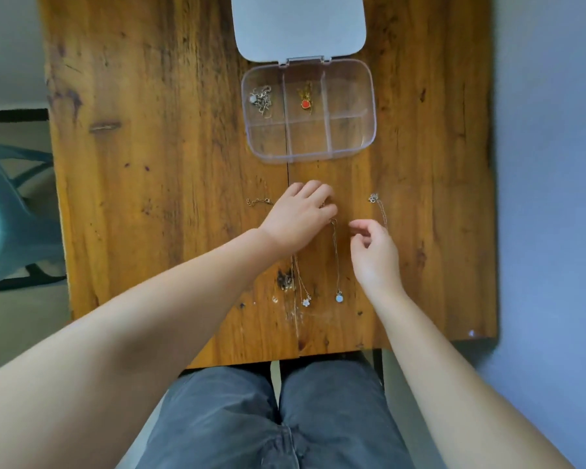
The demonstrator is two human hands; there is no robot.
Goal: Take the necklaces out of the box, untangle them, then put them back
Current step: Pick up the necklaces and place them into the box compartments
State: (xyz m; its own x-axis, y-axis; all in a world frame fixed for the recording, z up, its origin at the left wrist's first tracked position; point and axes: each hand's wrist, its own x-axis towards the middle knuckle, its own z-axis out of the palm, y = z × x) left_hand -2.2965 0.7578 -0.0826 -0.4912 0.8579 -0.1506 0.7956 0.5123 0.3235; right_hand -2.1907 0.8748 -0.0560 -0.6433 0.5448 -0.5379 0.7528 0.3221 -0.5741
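Wooden table (149,164) bears clear box (366,143), perhaps four loose necklaces (335,258).

Both forearms are bare to the frame's edge, with no sleeves, watch or rings showing on the left hand (296,216) or right hand (374,255). The legs wear dark grey jeans (274,424) (faded, with a stitched centre seam).

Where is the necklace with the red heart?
The red heart necklace is in the clear box at the far middle of the table, in the back row's middle compartment, right of the compartment holding a silver chain.
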